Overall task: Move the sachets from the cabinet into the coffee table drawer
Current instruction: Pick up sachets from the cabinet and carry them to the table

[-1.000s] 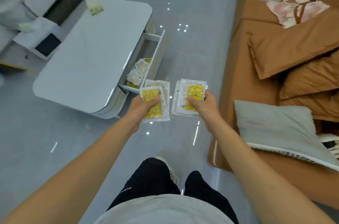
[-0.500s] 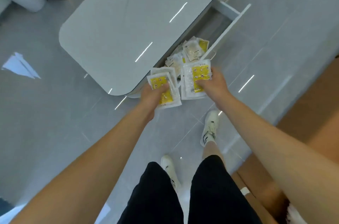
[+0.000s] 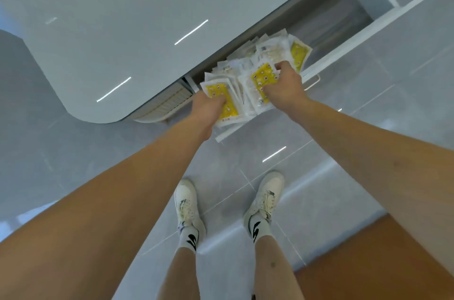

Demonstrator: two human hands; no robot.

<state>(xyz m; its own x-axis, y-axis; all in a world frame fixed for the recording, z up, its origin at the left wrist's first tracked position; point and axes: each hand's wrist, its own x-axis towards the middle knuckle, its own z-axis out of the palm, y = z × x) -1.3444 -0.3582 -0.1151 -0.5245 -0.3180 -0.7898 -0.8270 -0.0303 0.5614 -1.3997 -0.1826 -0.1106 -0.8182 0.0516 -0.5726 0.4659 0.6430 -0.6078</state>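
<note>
Both hands [image 3: 282,88] now w/ sachets [image 3: 264,78] over drawer [image 3: 368,26] | glossy grey floor [image 3: 368,108]

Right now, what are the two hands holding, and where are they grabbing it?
Each hand grips a stack of sachets: the left hand by the near end of its stack, the right hand by its stack's right edge.

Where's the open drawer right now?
The drawer juts from the coffee table at upper right of the head view, sachets piled at its near end.
</note>
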